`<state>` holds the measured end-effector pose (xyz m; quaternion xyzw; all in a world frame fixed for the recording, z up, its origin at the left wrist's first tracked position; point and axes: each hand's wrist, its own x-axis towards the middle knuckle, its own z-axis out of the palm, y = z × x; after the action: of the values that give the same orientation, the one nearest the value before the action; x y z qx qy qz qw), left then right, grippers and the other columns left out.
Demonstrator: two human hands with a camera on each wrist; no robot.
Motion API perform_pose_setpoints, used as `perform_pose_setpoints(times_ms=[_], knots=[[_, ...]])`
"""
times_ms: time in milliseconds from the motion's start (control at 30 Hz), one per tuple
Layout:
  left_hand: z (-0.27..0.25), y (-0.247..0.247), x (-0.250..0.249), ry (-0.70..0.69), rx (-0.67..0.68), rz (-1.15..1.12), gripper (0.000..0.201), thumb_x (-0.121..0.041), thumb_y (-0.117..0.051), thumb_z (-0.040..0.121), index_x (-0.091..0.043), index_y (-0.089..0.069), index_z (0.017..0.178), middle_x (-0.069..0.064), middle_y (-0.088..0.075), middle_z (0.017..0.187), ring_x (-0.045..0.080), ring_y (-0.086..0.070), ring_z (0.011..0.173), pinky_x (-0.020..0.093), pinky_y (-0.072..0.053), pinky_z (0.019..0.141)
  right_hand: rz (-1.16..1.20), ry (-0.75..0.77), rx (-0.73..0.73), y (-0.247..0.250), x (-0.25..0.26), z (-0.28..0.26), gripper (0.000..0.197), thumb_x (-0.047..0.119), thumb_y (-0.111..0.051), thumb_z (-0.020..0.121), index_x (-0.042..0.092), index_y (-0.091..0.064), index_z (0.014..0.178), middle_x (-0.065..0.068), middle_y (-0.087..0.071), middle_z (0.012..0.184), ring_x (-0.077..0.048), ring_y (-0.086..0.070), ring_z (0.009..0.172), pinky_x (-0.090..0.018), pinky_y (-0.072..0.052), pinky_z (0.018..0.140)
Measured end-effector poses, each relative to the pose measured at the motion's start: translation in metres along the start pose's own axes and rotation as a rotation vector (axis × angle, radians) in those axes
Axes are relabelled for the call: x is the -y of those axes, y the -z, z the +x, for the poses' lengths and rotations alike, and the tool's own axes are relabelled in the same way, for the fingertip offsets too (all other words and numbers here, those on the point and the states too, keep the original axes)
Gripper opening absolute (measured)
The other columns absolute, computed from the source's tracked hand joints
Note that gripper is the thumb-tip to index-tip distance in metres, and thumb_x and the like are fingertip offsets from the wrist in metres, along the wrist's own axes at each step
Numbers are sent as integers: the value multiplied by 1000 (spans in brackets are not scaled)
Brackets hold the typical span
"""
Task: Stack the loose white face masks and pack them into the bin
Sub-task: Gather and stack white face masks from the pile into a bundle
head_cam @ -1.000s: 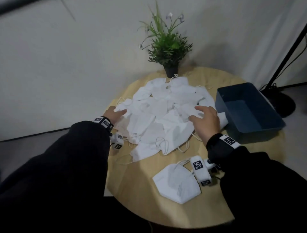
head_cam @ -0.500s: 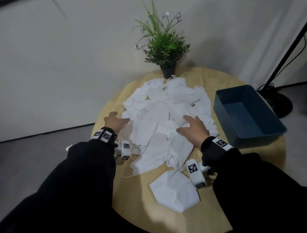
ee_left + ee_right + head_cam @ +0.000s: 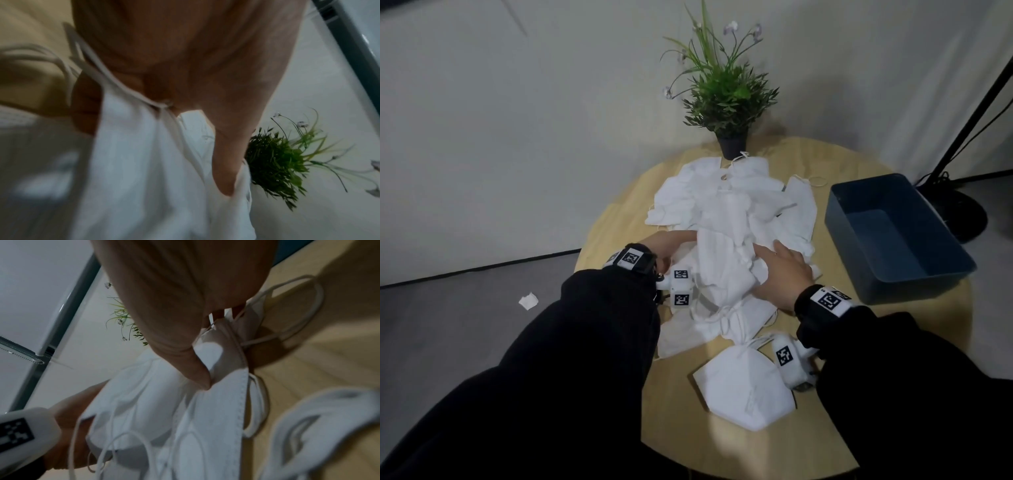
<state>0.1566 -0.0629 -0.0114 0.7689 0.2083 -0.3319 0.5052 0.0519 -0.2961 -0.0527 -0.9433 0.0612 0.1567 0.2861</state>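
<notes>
Round wooden table [image 3: 722, 445] against a pale wall: soft white masks [image 3: 732, 219] heaped centrally, a potted plant [image 3: 722, 99] behind, an empty blue bin [image 3: 866, 274] at the right edge. Left hand [image 3: 671, 241] and right hand [image 3: 780, 270] press the heap's sides, fingers flat. One mask [image 3: 743, 387] lies apart, nearer.

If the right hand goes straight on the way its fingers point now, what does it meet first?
Probably more of the mask pile: the right hand already rests on it, fingers pointing toward the potted plant beyond. Depth is unclear.
</notes>
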Motion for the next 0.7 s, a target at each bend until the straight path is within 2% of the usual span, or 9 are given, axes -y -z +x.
perform_pose_setpoints(times_ms=[67,133,233,300,400,467,600,667,700], knots=[[-6,-8,-2,5,118,-8,74,-46,-95,67,-12,-72,128,13,-77,118,34,-74,107,49,-54,103,14,12,5,2,1,1,90,36,-77,86,39,-26,160,-3,-13,172,-30,-18,154,-41,-24,121],[-10,-13,-1,2,159,-12,80,-43,-98,62,-9,-71,130,15,-75,124,38,-69,121,55,-48,111,27,13,17,2,1,2,92,34,-77,86,38,-24,162,-3,-12,173,-31,-17,155,-41,-22,122],[-15,-19,-3,-28,176,-20,77,-33,-96,64,-6,-70,131,18,-75,122,37,-72,114,54,-53,105,14,23,18,1,1,3,88,35,-74,90,36,-23,162,-5,-11,173,-33,-18,154,-41,-21,122],[-24,-27,-6,-43,193,6,61,-28,-91,73,-4,-72,125,18,-77,115,34,-74,101,53,-57,96,18,52,14,1,2,1,83,31,-71,91,33,-27,161,-8,-18,170,-36,-23,151,-41,-25,119],[-22,-41,-14,-65,156,130,26,-20,-78,91,-4,-72,111,12,-78,93,28,-75,77,36,-61,66,25,66,-12,-1,2,0,76,25,-66,94,34,-29,159,-10,-29,163,-38,-30,145,-42,-29,115],[-18,-48,-18,-116,39,360,34,-20,-72,95,-1,-67,122,12,-70,101,27,-68,86,33,-55,71,23,62,-21,-4,1,2,77,20,-66,94,36,-29,159,-9,-31,160,-39,-32,143,-43,-30,114],[-17,-53,-23,-219,-49,618,36,-14,-71,93,2,-67,125,20,-69,126,33,-67,111,44,-55,101,31,55,-33,-7,1,6,78,21,-65,89,35,-29,157,-6,-37,150,-40,-37,136,-45,-34,108],[-16,-54,-23,-247,31,554,35,-8,-73,91,3,-67,124,20,-73,121,31,-71,107,41,-59,97,38,53,-44,-8,2,7,77,24,-64,88,33,-29,156,-7,-40,145,-41,-39,132,-48,-36,108],[-16,-56,-22,-266,85,504,28,-4,-72,92,1,-69,119,15,-78,106,23,-74,93,32,-62,84,34,52,-49,-8,3,6,78,25,-64,88,33,-28,156,-7,-41,143,-41,-40,131,-50,-38,108]])
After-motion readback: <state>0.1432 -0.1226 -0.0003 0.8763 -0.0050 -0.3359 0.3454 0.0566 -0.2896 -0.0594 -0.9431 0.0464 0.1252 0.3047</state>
